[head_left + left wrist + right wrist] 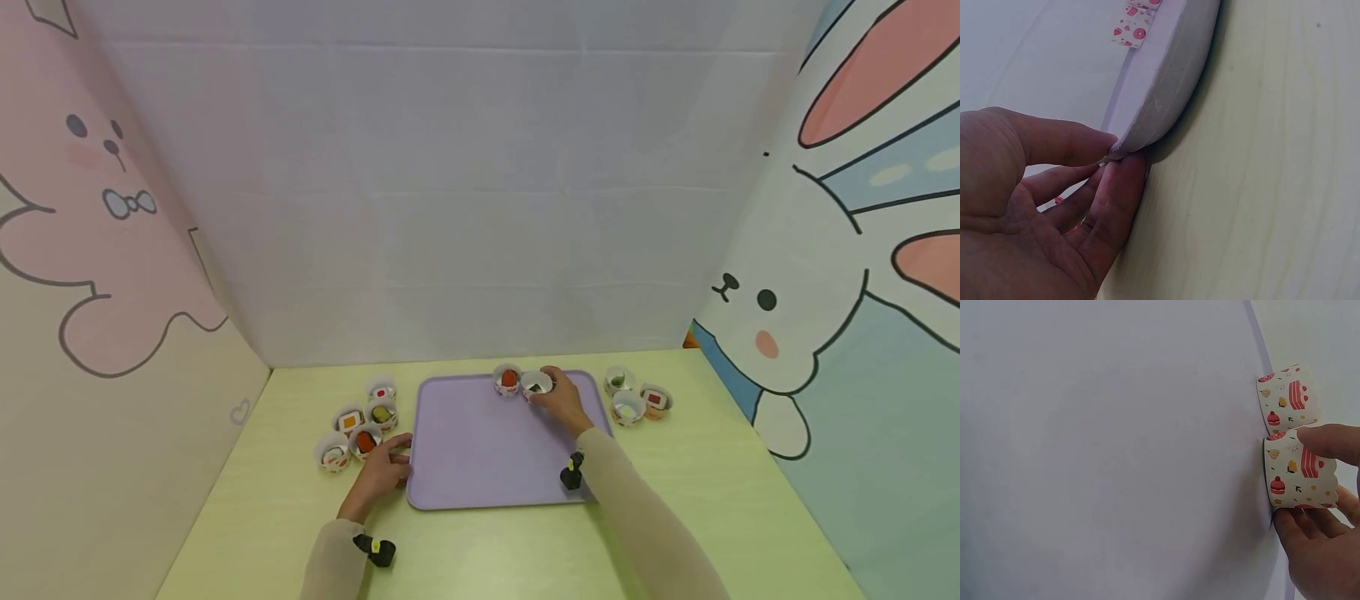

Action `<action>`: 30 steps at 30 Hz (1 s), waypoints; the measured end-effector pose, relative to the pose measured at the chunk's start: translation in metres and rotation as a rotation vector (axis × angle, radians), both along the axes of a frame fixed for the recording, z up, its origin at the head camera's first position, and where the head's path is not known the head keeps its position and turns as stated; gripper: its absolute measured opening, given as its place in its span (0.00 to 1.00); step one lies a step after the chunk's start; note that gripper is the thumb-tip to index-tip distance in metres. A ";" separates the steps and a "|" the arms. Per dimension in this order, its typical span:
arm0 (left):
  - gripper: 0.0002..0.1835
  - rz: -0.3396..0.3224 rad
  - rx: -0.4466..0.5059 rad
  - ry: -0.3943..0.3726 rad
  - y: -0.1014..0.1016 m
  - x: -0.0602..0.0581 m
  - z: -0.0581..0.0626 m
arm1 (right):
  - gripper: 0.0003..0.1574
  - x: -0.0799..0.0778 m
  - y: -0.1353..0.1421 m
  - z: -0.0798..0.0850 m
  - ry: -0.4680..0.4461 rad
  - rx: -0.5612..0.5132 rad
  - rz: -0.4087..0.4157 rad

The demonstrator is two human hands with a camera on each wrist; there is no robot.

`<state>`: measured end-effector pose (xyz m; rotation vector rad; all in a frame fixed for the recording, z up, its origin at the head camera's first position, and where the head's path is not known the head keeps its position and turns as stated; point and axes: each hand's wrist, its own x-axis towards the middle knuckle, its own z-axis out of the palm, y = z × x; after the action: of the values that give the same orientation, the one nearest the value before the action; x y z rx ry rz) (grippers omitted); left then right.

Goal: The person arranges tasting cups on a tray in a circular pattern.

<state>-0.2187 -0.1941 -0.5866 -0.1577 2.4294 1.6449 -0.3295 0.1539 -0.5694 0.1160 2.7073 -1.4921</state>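
A lilac tray lies flat on the table. At its left rim my left hand pinches the edge; in the left wrist view the thumb and a finger meet at the rim. Near the tray's back edge my right hand holds a paper cup with something dark and whitish inside. Its printed wall shows cakes and sweets, thumb on one side, fingers on the other. Close beside it stands another paper cup with a red-orange item.
Left of the tray stand several paper cups with small food-like pieces, close to my left hand. Three more cups stand beyond the tray's right side. A white backdrop rises behind the pale wooden table, with printed panels at both sides.
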 end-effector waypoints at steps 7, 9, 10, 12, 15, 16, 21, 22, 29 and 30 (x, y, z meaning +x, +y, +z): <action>0.32 0.003 0.003 0.001 0.000 0.001 0.000 | 0.46 0.002 0.003 0.000 0.006 -0.027 0.022; 0.32 0.002 0.005 -0.002 0.001 0.002 0.000 | 0.47 0.004 0.005 0.001 0.009 -0.052 0.028; 0.32 -0.001 0.005 -0.003 0.001 0.002 0.000 | 0.48 0.005 0.006 0.001 0.010 -0.064 0.028; 0.32 -0.005 0.004 0.000 0.001 0.001 0.000 | 0.49 0.007 0.009 0.003 0.022 -0.081 0.034; 0.32 -0.005 0.008 -0.002 0.002 0.000 0.000 | 0.49 0.008 0.012 0.007 0.034 -0.102 0.033; 0.32 -0.003 0.009 -0.002 0.002 0.000 0.000 | 0.49 0.009 0.012 0.009 0.039 -0.103 0.036; 0.32 0.003 0.009 -0.001 0.001 0.000 -0.001 | 0.49 0.012 0.013 0.020 0.061 -0.115 0.049; 0.32 0.002 0.008 -0.002 0.001 0.000 -0.001 | 0.48 0.013 0.013 0.022 0.069 -0.121 0.054; 0.32 0.007 0.007 -0.004 0.001 0.000 -0.003 | 0.47 0.019 0.012 0.037 0.114 -0.187 0.092; 0.32 0.007 0.010 -0.003 0.001 0.000 -0.003 | 0.46 0.019 0.012 0.039 0.128 -0.193 0.097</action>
<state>-0.2186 -0.1935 -0.5895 -0.1676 2.4212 1.6578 -0.3102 0.1659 -0.5308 -0.1202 2.5997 -1.7768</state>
